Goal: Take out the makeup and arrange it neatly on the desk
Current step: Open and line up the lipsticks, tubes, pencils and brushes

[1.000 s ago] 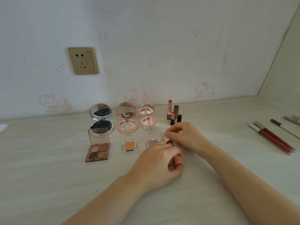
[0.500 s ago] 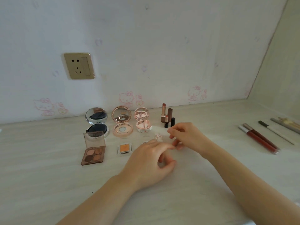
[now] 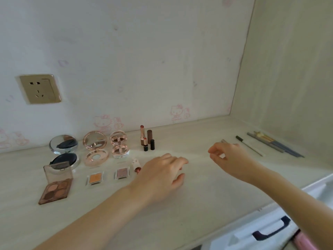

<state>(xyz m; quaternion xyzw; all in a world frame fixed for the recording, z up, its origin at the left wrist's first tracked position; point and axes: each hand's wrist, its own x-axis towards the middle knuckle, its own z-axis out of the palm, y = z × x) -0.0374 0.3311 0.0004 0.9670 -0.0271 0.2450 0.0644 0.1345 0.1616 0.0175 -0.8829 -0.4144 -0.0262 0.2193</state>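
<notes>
Head view shows makeup in rows on the surface (image 3: 180, 213); left hand (image 3: 162, 175) relaxed and empty, right hand (image 3: 228, 156) empty, fingers loosely curled near the pencils (image 3: 275, 145), likely next.

A: Non-task items?
B: Wall socket (image 3: 40, 88), gold-toned faceplate, left side of frame, mounted on the back wall (image 3: 144, 60). Nothing plugged in.
A: Wall finish?
B: Pale, with faint pink cartoon cat stickers (image 3: 179, 112) along the bottom edge, just above the desk line. Side panel (image 3: 288, 69) at right, light wood grain, meets the back wall in a corner.
A: Anything lower down?
B: Lower right: white drawer front (image 3: 252, 233) with a dark handle (image 3: 272, 229). Pink thing (image 3: 304, 242) at the bottom edge, cropped, can't identify.
</notes>
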